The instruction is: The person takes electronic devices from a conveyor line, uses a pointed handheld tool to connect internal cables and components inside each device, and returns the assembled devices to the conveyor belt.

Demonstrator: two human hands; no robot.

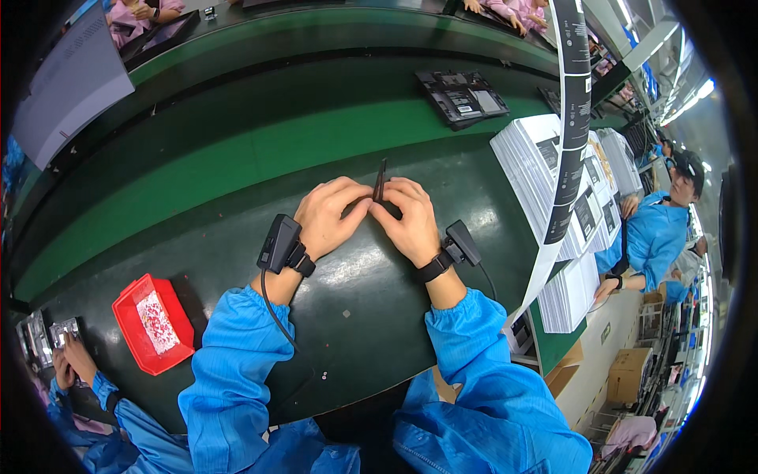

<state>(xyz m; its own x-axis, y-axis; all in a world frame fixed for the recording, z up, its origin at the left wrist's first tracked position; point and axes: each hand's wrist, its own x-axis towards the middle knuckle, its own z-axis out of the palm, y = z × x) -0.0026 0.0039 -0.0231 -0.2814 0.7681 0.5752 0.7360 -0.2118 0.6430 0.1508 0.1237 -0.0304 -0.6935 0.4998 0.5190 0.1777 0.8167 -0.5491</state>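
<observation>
My two hands meet over the dark green table [347, 347], at about the middle of the head view. A slim dark pair of tweezers [381, 175] points up and away between them, gripped by the bent fingers of my right hand [412, 225]. Close against it, my left hand [325, 217] has thumb and fingertips pinched together. Whatever sits in that pinch is too small or too hidden to make out. Black wrist devices [280, 243] with straps and cables are on both my wrists.
A red bin [187, 347] with small red and white bits stands left. Behind runs a green conveyor [260, 146] bearing an opened laptop base [466, 99]. Stacked white sheets [525, 170] and a hanging label strip [574, 126] border the right. A co-worker's hands [73, 359] work at lower left.
</observation>
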